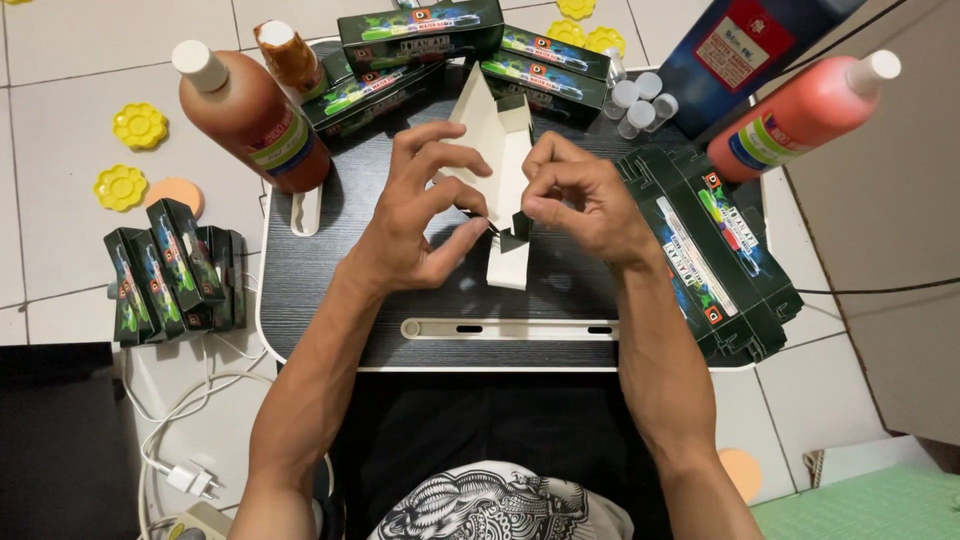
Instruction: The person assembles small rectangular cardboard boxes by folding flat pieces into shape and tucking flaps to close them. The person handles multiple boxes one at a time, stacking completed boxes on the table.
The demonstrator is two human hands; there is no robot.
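At the middle of the small black lap table (330,290), both hands meet on a half-folded carton (500,150), white inside, dark printed outside. The left hand (415,215) pinches its lower flap, thumb and forefinger closed together on the card. The right hand (580,200) curls tightly over the carton's right edge, and its fingertips are hidden, so the exact grip is hard to read. Flat unfolded cartons (715,260) lie stacked at the right, their far end running past the table rim. Finished boxes (420,35) crowd the far edge, partly cut off at the top. A brown bottle (250,115) stands left, an orange bottle (800,115) leans right.
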